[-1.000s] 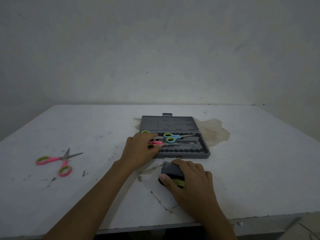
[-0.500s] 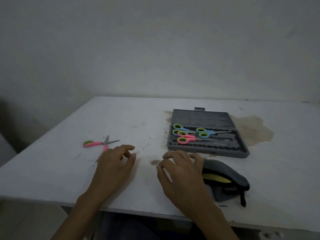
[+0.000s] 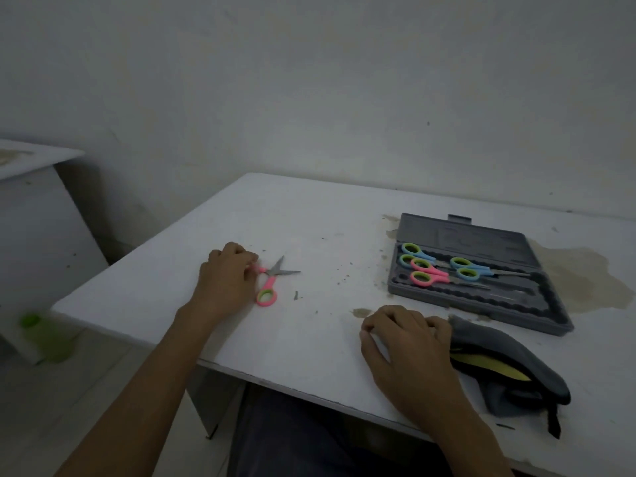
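Observation:
Pink scissors with green-lined handles lie blades apart on the white table, left of the middle. My left hand is on them, its fingers curled over the upper handle loop. An open grey case at the right holds two pink scissors and two blue scissors. My right hand rests on the table with loosely curled fingers, holding nothing, its outer side against a grey pouch with a yellow-green stripe.
A brownish stain spreads on the table beside the case. The table's near edge runs just under my forearms. A second white piece of furniture stands at the left, with a blurred green object on the floor by it.
My view has swung left. My left hand left the case, crossed the table and now grips the loose pink scissors. My right hand came off the pouch and rests beside it.

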